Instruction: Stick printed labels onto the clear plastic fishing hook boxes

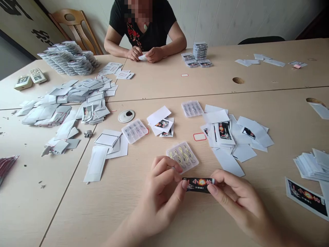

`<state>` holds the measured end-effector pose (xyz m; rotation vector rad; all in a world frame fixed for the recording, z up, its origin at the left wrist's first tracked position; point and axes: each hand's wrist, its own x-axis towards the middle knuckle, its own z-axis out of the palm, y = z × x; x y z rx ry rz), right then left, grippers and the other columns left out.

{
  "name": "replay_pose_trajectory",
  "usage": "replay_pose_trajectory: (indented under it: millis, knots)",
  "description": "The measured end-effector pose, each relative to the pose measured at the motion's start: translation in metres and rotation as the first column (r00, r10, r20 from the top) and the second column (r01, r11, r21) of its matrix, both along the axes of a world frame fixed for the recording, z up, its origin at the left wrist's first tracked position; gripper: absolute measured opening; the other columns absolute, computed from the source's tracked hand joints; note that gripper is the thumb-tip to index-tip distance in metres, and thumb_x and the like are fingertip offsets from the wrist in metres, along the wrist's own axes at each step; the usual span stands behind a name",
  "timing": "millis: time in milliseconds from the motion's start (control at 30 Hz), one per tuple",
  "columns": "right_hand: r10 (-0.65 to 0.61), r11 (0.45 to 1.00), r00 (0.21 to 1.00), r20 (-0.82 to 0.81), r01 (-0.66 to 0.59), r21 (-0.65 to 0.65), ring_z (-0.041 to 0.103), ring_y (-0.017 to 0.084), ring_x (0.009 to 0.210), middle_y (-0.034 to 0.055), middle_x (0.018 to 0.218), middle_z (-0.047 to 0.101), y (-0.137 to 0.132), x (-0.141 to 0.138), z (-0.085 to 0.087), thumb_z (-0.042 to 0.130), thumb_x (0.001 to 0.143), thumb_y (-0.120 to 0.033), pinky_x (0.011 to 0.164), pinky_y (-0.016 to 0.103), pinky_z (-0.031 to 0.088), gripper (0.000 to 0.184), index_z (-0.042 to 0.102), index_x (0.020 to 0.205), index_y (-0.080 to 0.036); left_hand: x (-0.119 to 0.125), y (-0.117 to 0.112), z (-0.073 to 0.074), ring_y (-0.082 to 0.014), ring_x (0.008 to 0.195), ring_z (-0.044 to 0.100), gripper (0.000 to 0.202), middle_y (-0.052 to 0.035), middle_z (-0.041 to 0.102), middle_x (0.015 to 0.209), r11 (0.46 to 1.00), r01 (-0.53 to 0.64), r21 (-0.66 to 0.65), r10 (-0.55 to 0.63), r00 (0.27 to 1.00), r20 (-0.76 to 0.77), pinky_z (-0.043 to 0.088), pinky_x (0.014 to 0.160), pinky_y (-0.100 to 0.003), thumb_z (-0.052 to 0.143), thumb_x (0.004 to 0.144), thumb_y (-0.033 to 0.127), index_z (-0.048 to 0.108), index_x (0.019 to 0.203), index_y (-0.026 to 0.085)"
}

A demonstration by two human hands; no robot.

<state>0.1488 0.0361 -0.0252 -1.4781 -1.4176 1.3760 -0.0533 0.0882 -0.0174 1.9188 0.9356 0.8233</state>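
Both hands pinch a small black printed label (198,184) by its ends, just above the light wooden table (159,212). My left hand (160,192) grips the label's left end with thumb and fingers closed. My right hand (236,199) grips its right end the same way. Just beyond the label lies a clear plastic box of hooks (182,156). A little red-edged sticker (199,137) lies further out.
Piles of white backing papers and printed labels (235,137) lie to the right, more (64,103) at the left. Two other clear boxes (134,130) (192,108) and a round lid (126,116) lie mid-table. A person (146,31) sits opposite, beside stacked boxes (66,56) (199,53).
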Motion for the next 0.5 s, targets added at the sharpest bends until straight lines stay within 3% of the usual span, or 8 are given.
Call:
replay_pose_trajectory:
  millis: [233, 500]
  knots:
    - [-0.034, 0.998, 0.998, -0.051, 0.037, 0.058, 0.047, 0.011, 0.064, -0.0015, 0.067, 0.047, 0.0007, -0.0021, -0.0023, 0.049, 0.091, -0.039, 0.059, 0.020, 0.040, 0.026, 0.050, 0.075, -0.018, 0.0032, 0.0029, 0.0003, -0.0187, 0.098, 0.049, 0.015, -0.0079, 0.055, 0.094, 0.999, 0.011, -0.040, -0.012, 1.000, -0.018, 0.042, 0.086, -0.033, 0.049, 0.086, 0.010, 0.052, 0.073, 0.017]
    - [-0.004, 1.000, 0.996, -0.086, 0.007, 0.030, 0.042, 0.011, 0.063, -0.0019, 0.068, 0.041, 0.0027, -0.0008, -0.0054, 0.046, 0.092, -0.040, 0.057, 0.020, 0.037, 0.028, 0.046, 0.074, -0.019, 0.0043, 0.0013, -0.0009, -0.0146, 0.073, 0.048, 0.018, -0.0054, 0.056, 0.080, 0.998, -0.027, -0.065, 0.022, 0.997, -0.075, 0.040, 0.069, -0.028, 0.049, 0.088, 0.019, 0.051, 0.071, 0.016]
